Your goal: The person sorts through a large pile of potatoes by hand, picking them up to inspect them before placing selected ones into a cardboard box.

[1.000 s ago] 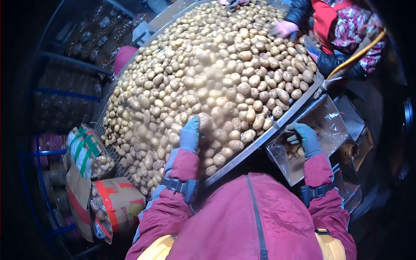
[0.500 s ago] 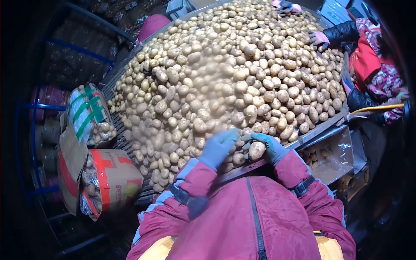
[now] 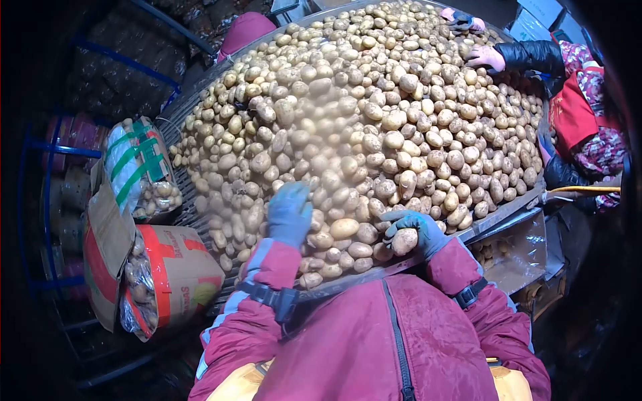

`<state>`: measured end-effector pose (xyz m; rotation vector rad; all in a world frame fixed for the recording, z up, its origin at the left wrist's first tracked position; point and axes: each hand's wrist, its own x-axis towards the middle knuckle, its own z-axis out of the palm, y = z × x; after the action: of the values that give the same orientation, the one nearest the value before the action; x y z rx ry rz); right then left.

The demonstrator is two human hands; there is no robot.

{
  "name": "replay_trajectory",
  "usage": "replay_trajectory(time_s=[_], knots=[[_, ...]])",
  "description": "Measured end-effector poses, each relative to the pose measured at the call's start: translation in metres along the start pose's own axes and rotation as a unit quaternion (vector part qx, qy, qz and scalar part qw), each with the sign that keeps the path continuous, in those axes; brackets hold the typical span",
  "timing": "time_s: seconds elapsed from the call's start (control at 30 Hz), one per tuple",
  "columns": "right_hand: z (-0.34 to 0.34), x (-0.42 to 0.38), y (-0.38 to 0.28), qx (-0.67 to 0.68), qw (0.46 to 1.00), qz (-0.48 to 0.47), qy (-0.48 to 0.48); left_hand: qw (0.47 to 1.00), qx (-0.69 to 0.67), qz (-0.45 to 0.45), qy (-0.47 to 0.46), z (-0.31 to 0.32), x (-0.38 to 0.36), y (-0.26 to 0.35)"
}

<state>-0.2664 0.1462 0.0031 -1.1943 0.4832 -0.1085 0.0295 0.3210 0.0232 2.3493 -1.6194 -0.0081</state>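
Note:
Loose potatoes point(image 3: 344, 228) cover a wide table in front of me. My left hand point(image 3: 290, 212), in a blue-grey glove, lies over the potatoes left of centre, its fingers pointing away from me and partly blurred; what is under the palm is hidden. My right hand point(image 3: 418, 231), gloved in blue-green, is near the table's front edge with its fingers curled round a single potato point(image 3: 404, 242). More potatoes lie between my two hands.
Boxes of bagged potatoes point(image 3: 180, 274) stand at the left beside a blue metal frame point(image 3: 67, 150). At the upper right a co-worker's gloved hand point(image 3: 487, 58) touches the pile; another gloved hand point(image 3: 463, 20) is at the far edge. An open carton point(image 3: 518, 257) sits below the table's right side.
My left hand has moved left and slightly away from me, apart from my right hand. My right hand still holds a potato. The co-worker's hand at upper right has shifted left.

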Motion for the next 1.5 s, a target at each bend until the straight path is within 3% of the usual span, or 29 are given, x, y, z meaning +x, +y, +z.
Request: replay_trajectory(time_s=[0.17, 0.27, 0.33, 0.4, 0.5, 0.53, 0.67, 0.73, 0.8, 0.87, 0.93, 1.0, 1.03, 1.1, 1.13, 1.2, 1.23, 1.27, 1.33, 1.37, 1.4, 1.5], knots=[[0.0, -0.004, 0.01, 0.086, 0.994, 0.055, 0.036, 0.993, -0.102, -0.041, 0.051, 0.0, 0.029, 0.003], [0.003, -0.009, 0.011, 0.087, 0.994, 0.016, 0.063, 0.993, -0.122, 0.0, 0.003, 0.019, 0.063, 0.033], [0.001, -0.008, 0.01, 0.303, 0.939, 0.124, 0.105, 0.991, -0.122, 0.032, -0.031, 0.043, 0.083, 0.044], [0.003, -0.017, 0.002, 0.362, 0.897, 0.183, 0.176, 0.991, -0.106, 0.052, -0.063, 0.066, 0.092, 0.05], [-0.009, -0.037, 0.024, 0.333, 0.925, 0.095, 0.157, 0.992, -0.079, 0.051, -0.087, 0.089, 0.099, 0.042], [-0.017, -0.04, 0.035, 0.406, 0.896, 0.104, 0.147, 0.991, -0.081, 0.059, -0.085, 0.087, 0.099, 0.04], [-0.029, -0.063, 0.039, 0.456, 0.875, 0.097, 0.127, 0.966, -0.226, -0.031, -0.122, 0.088, 0.11, 0.023], [-0.031, -0.071, 0.041, 0.463, 0.876, 0.078, 0.114, 0.909, -0.374, -0.123, -0.14, 0.068, 0.116, 0.043], [-0.032, -0.079, 0.043, 0.461, 0.876, 0.071, 0.122, 0.891, -0.409, -0.134, -0.148, 0.062, 0.12, 0.056], [-0.034, -0.088, 0.043, 0.455, 0.88, 0.047, 0.127, 0.781, -0.551, -0.237, -0.173, 0.034, 0.114, 0.108], [-0.032, -0.096, 0.027, 0.477, 0.868, 0.01, 0.139, 0.769, -0.55, -0.227, -0.235, 0.035, 0.113, 0.13], [-0.038, -0.11, 0.011, 0.476, 0.869, -0.011, 0.137, 0.708, -0.587, -0.266, -0.289, 0.033, 0.103, 0.167], [-0.041, -0.115, 0.009, 0.474, 0.87, -0.027, 0.132, 0.738, -0.565, -0.187, -0.317, 0.041, 0.095, 0.171], [-0.052, -0.121, 0.034, 0.498, 0.855, -0.036, 0.137, 0.61, -0.655, -0.187, -0.406, 0.041, 0.084, 0.194], [-0.055, -0.126, 0.036, 0.504, 0.849, -0.04, 0.151, 0.619, -0.653, -0.126, -0.419, 0.038, 0.079, 0.207], [-0.058, -0.135, 0.04, 0.518, 0.834, -0.048, 0.185, 0.4, -0.755, -0.227, -0.467, 0.023, 0.07, 0.238], [-0.062, -0.126, 0.042, 0.524, 0.835, -0.077, 0.152, 0.439, -0.74, -0.194, -0.472, 0.032, 0.067, 0.243], [-0.059, -0.14, 0.047, 0.542, 0.812, -0.041, 0.212, 0.406, -0.739, -0.201, -0.498, 0.036, 0.063, 0.252], [-0.066, -0.158, 0.047, 0.513, 0.833, -0.033, 0.204, 0.416, -0.718, -0.184, -0.527, 0.043, 0.059, 0.267], [-0.066, -0.16, 0.046, 0.553, 0.807, -0.021, 0.204, 0.436, -0.702, -0.183, -0.533, 0.044, 0.057, 0.279], [-0.069, -0.167, 0.041, 0.521, 0.822, -0.009, 0.23, 0.444, -0.687, -0.186, -0.545, 0.047, 0.053, 0.283], [-0.07, -0.191, 0.037, 0.499, 0.821, -0.019, 0.276, 0.557, -0.582, -0.135, -0.577, 0.056, 0.049, 0.308]])
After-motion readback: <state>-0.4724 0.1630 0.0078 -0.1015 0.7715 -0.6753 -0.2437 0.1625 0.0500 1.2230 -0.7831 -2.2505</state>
